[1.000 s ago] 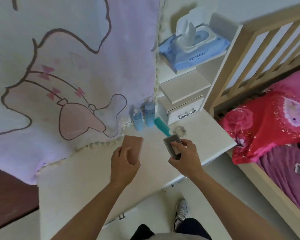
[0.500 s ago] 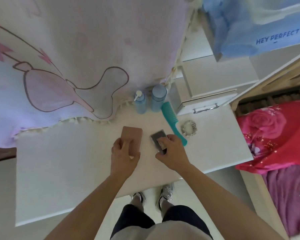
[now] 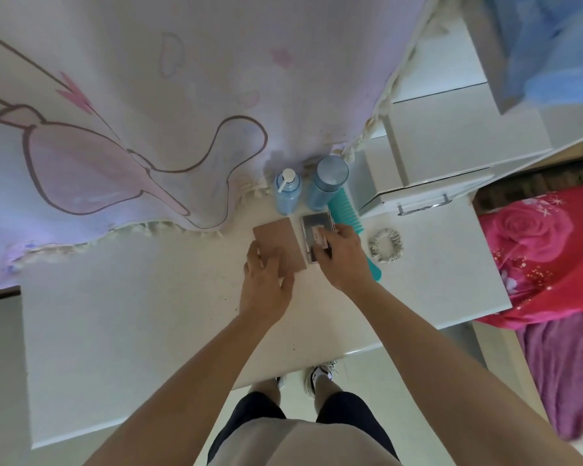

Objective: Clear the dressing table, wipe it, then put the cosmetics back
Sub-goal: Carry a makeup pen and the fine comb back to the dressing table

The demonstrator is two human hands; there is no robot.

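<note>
Cosmetics gathered at the back of the white worktop

A brown flat case (image 3: 276,234) lies on the worktop (image 3: 132,314) with the left grip (image 3: 266,284) resting on its near end, fingers laid loosely over it and not closed round it. Just beside it on the right is a silver compact (image 3: 312,223), and the right grip (image 3: 342,260) pinches it, thumb on its top face and fingers at its edge. Behind the two stand a blue pump bottle (image 3: 287,193) and a blue capped bottle (image 3: 327,183), both upright against the hem of a hanging pink cloth (image 3: 148,95). A teal comb (image 3: 345,210) lies slantwise from the capped bottle towards the front, passing under the right grip. A pale scrunchie (image 3: 386,245) sits near the comb, in front of a small white drawer unit (image 3: 428,196)
</note>
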